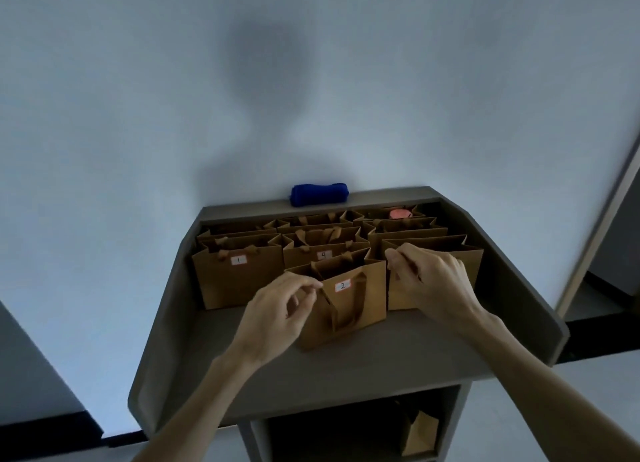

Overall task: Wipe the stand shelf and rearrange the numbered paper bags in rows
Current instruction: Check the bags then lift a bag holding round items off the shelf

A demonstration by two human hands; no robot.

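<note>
Several brown paper bags stand in rows on the grey stand shelf (346,368). Bag number 2 (349,309) stands in front of the rows, slightly turned. My left hand (277,309) pinches its left top edge near the handle. My right hand (433,278) has its fingers curled at the gap between bag 2 and the front right bag (467,257), whose number it hides. Bag number 1 (239,278) is at the front left and bag number 9 (323,255) stands behind bag 2. A rolled blue cloth (318,194) lies on the shelf's back ledge.
A pink round object (400,214) shows in a bag at the back right. Another brown bag (420,434) sits in the compartment below the shelf. A white wall rises behind the stand. The raised shelf rims (166,309) border both sides.
</note>
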